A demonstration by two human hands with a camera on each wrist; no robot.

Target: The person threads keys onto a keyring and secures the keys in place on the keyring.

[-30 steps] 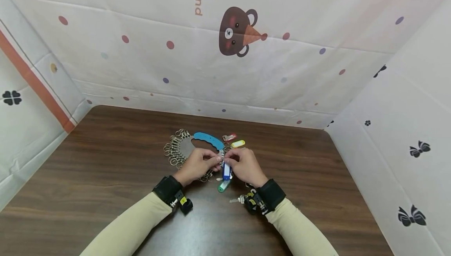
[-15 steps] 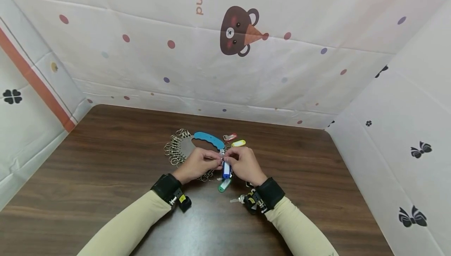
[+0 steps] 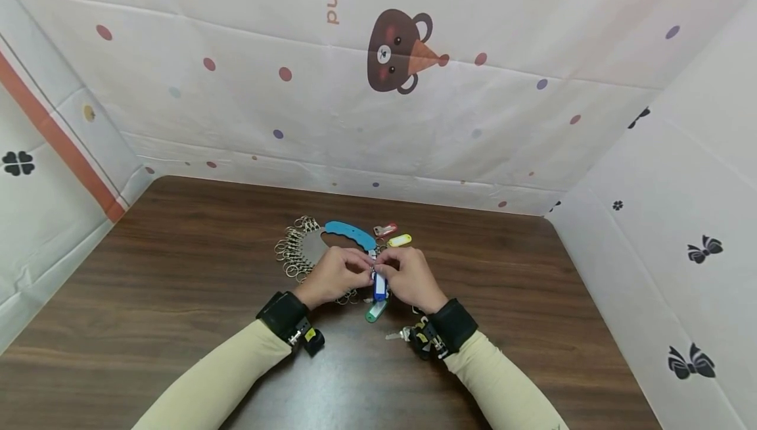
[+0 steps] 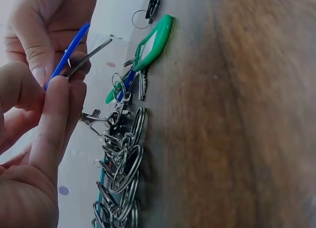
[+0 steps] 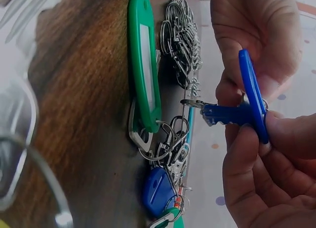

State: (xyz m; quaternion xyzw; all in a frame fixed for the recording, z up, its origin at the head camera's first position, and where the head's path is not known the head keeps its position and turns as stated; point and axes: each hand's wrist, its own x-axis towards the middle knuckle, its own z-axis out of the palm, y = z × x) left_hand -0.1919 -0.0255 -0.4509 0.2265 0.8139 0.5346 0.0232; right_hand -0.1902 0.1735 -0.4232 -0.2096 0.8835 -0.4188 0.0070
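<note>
Between my two hands hangs a blue key tag (image 3: 380, 286) with a pale label. My left hand (image 3: 332, 277) pinches it near its top from the left, and my right hand (image 3: 412, 277) pinches the same end from the right. In the right wrist view a key (image 5: 224, 114) sticks out beside the blue tag (image 5: 253, 95), close to my fingertips. The ring joining them is mostly hidden by fingers. Just below lies a green key tag (image 3: 376, 311). Behind my left hand rests a grey key holder plate (image 3: 313, 248) with a blue handle (image 3: 350, 234).
Several metal clips and split rings (image 3: 290, 250) fan out along the plate's left edge. Beyond my right hand lie a red key tag (image 3: 385, 230) and a yellow one (image 3: 399, 240). A loose-looking key (image 3: 399, 334) shows beside the right wrist camera, on the brown table (image 3: 503, 298).
Both hands stay at the top of the blue key tag. The left fingers draw slightly closer together there; the other things keep their places.
</note>
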